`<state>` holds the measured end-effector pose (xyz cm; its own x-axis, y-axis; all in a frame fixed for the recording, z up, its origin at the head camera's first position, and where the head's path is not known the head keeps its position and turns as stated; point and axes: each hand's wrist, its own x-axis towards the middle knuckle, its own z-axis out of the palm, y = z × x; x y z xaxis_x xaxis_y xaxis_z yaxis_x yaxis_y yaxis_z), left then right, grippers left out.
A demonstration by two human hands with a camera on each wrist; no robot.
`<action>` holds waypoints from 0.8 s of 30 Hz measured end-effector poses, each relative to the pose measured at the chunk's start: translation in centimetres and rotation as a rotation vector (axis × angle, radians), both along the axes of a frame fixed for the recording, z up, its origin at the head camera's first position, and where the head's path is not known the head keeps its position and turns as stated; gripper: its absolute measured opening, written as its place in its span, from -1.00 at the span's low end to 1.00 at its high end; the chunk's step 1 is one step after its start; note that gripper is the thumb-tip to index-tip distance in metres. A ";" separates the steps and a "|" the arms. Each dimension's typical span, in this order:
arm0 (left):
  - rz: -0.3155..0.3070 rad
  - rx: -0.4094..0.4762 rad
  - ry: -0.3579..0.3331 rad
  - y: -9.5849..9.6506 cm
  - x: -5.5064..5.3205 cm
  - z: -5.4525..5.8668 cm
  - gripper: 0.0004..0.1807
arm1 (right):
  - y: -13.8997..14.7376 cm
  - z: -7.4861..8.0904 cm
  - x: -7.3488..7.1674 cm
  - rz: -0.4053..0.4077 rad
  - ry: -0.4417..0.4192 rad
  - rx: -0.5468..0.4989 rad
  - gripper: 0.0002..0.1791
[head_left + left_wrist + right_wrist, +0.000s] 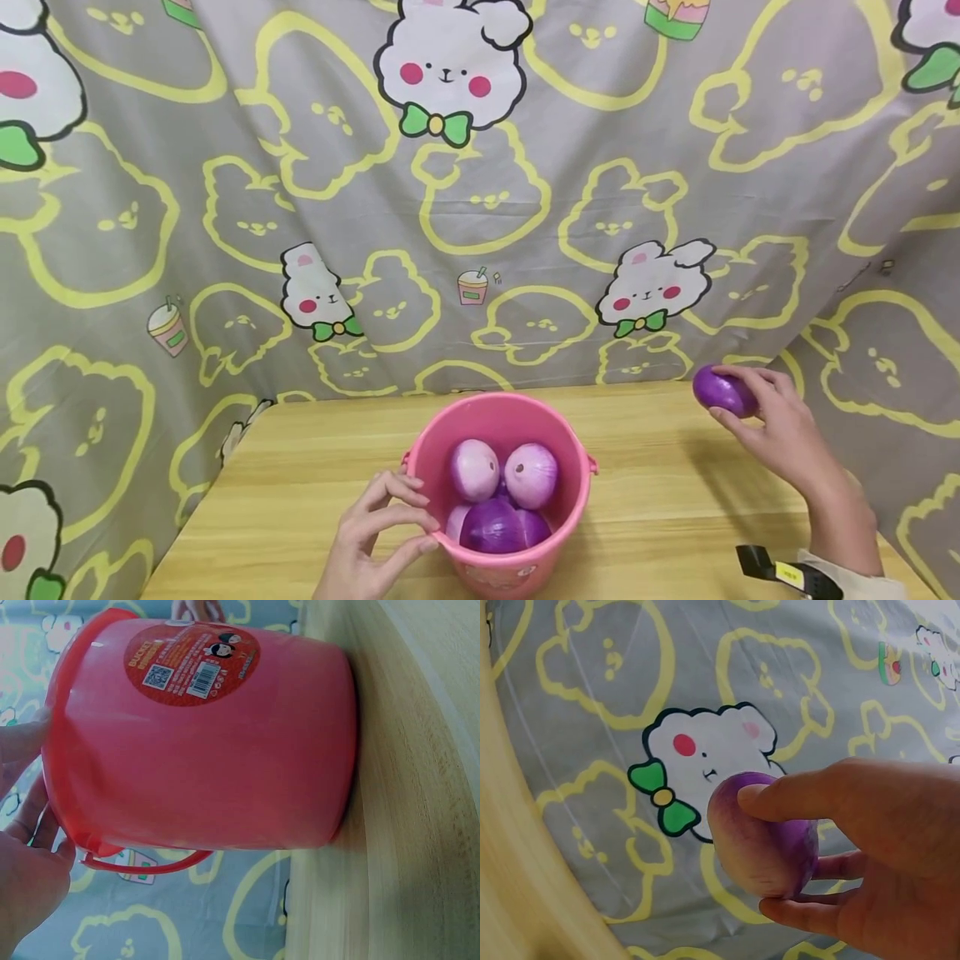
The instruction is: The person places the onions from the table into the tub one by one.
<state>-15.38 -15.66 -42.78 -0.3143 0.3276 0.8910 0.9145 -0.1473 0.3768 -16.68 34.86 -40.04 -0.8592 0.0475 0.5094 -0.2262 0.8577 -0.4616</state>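
A pink bucket (501, 575) stands upright on the wooden table, with several red onions (491, 527) inside, some pale purple and some dark. My left hand (371, 533) holds the near left of its rim with bent fingers and thumb. The left wrist view shows fingertips at that rim, close to the bucket's handle (150, 868). Out to the right, above the table, my right hand (780, 425) grips a red onion (722, 392) between thumb and fingers. In the right wrist view the thumb lies over the top of this onion (754, 851), with fingertips under it.
The wooden table (315, 475) ends against a grey curtain (465, 225) printed with cartoon animals, which hangs behind and along both sides. A round red label (191, 664) is on the bucket's wall. A black strap (787, 575) circles my right wrist.
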 end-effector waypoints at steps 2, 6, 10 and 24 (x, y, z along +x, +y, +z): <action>0.000 -0.004 0.004 0.1 -0.1 0.0 -0.74 | 0.0 0.3 0.2 0.000 0.007 0.006 -0.38; 0.005 -0.005 -0.005 0.1 0.0 -0.1 -0.73 | -0.1 0.8 0.5 0.011 0.002 0.021 -0.38; 0.009 -0.003 -0.001 0.1 0.0 -0.2 -0.74 | -0.6 1.2 0.6 0.029 0.005 0.029 -0.39; 0.017 -0.010 -0.010 0.0 0.1 0.0 -0.73 | -2.7 2.4 1.2 0.074 0.034 0.062 -0.39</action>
